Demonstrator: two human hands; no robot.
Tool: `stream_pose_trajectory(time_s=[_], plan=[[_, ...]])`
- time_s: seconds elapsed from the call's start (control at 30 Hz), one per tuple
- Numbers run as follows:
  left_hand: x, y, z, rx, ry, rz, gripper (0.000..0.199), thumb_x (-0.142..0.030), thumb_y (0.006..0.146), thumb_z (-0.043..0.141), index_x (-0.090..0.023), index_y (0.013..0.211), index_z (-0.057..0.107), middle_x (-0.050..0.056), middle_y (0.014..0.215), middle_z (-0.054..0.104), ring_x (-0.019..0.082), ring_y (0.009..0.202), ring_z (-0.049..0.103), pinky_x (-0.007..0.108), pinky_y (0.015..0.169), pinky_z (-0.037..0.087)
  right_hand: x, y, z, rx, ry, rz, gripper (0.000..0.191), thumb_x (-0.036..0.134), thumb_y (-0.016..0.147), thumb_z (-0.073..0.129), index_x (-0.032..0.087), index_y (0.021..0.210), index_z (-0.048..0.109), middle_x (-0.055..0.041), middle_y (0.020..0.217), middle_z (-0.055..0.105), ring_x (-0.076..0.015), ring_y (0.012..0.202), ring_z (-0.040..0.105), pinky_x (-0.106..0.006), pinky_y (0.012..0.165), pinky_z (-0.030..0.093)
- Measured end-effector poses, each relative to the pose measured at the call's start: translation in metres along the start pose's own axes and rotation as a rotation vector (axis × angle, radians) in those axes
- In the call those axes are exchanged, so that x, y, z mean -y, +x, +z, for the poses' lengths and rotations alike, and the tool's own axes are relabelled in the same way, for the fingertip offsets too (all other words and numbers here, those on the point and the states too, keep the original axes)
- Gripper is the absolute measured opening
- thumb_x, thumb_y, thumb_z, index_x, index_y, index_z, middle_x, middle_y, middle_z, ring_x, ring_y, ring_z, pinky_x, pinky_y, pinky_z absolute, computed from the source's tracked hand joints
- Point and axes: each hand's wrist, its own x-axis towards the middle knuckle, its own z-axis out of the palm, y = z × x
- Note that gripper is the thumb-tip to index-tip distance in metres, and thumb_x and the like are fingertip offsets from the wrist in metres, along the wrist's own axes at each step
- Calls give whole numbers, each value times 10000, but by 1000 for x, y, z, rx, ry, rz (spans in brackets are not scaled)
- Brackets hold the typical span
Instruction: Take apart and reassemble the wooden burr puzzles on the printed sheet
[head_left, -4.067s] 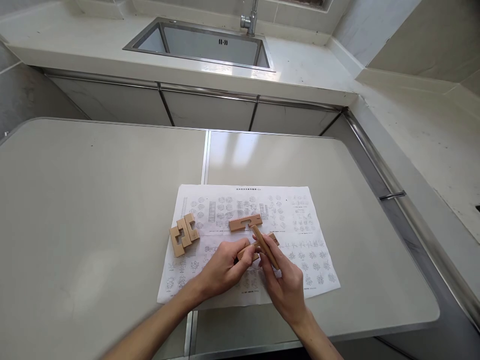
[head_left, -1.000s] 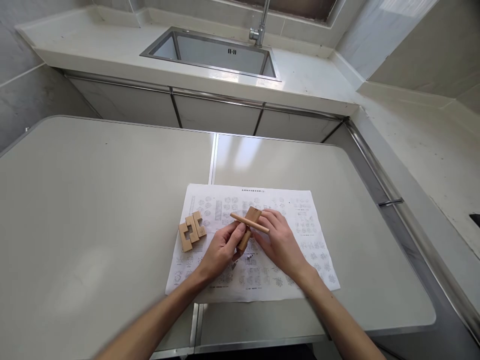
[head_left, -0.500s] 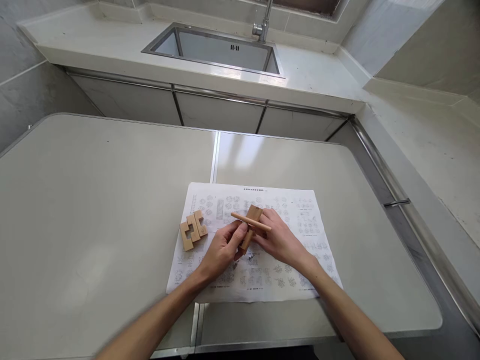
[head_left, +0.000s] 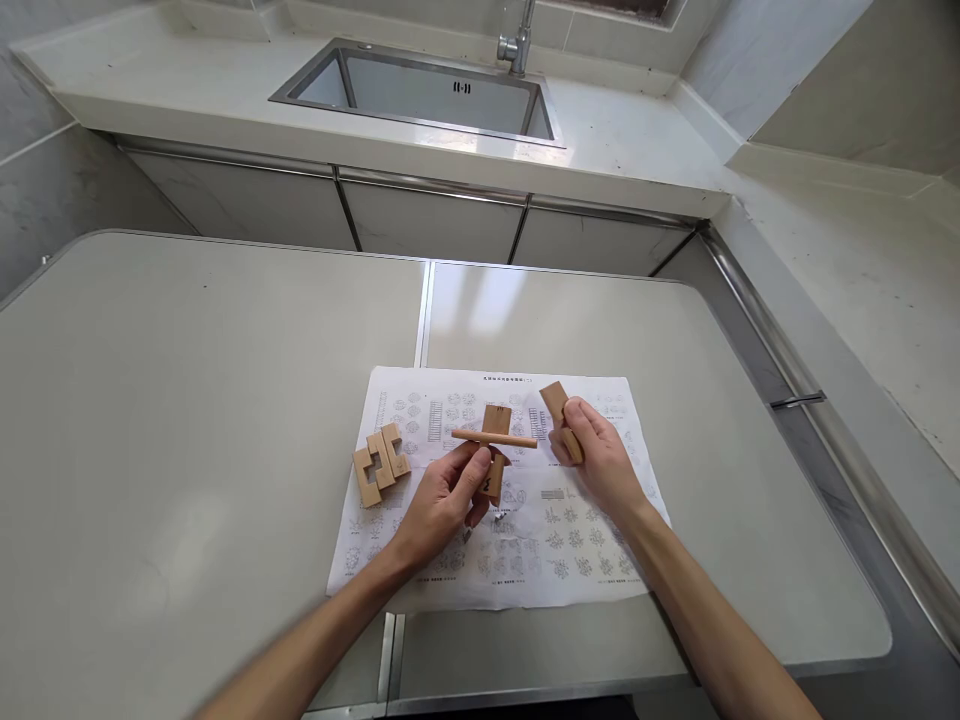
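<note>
My left hand (head_left: 450,490) is closed on joined wooden puzzle pieces: an upright notched block (head_left: 496,420) with dark markings, crossed by a thin wooden bar (head_left: 495,438). To the right, my right hand (head_left: 596,455) grips a separate notched wooden puzzle piece (head_left: 553,399), tilted and apart from the left hand's pieces. Both hands are over a printed sheet (head_left: 525,590) covered with small line diagrams. Several more notched wooden blocks (head_left: 379,462) lie side by side on the sheet's left edge.
The sheet lies on a pale folding table (head_left: 225,400) with a metal seam (head_left: 423,315) down its middle. Behind are a counter (head_left: 615,140), a sink (head_left: 420,95) and a tap (head_left: 517,45). Another counter (head_left: 862,270) runs along the right.
My right hand has moved right, away from my left hand, with a notched wooden piece in it. The block and bar in my left hand have turned more upright and level.
</note>
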Motion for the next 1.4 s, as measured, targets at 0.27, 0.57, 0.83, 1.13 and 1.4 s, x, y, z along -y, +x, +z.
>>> stream_pose_trajectory(time_s=[0.27,0.57,0.83,1.13,1.4], plan=[[1,1,-1,-15,15,-15,453,-586,1033,538,-144,1001,634,-30,677,554,69,459,414,235,473,334,-17,0,2,45,171,-20,353,574,1047,590,251,904,581,79,600,333,-119,489,235,-265,460,215],[2,0,-1,-41,28,-21,429,-565,1050,521,-157,959,615,-50,658,503,68,465,396,226,474,340,-20,3,-5,-1,261,-40,387,578,959,720,234,806,631,9,785,456,-159,684,417,-299,642,426],[0,2,-2,-60,17,-4,411,-550,1059,503,-176,908,586,-64,629,464,74,466,383,225,482,349,-14,2,-5,51,372,3,261,412,920,751,235,828,583,83,556,351,-116,502,264,-252,484,290],[-4,2,1,-59,25,19,403,-517,1065,477,-199,821,510,-70,602,435,80,467,364,236,493,336,-8,-3,-1,105,379,25,306,365,903,729,277,1154,577,125,449,415,-115,409,254,-232,432,278],[-5,3,0,-64,38,8,418,-516,1062,478,-207,780,476,-69,596,437,82,463,376,240,496,342,-13,0,-2,133,350,42,240,505,1002,635,267,994,600,95,536,336,-118,461,270,-225,436,298]])
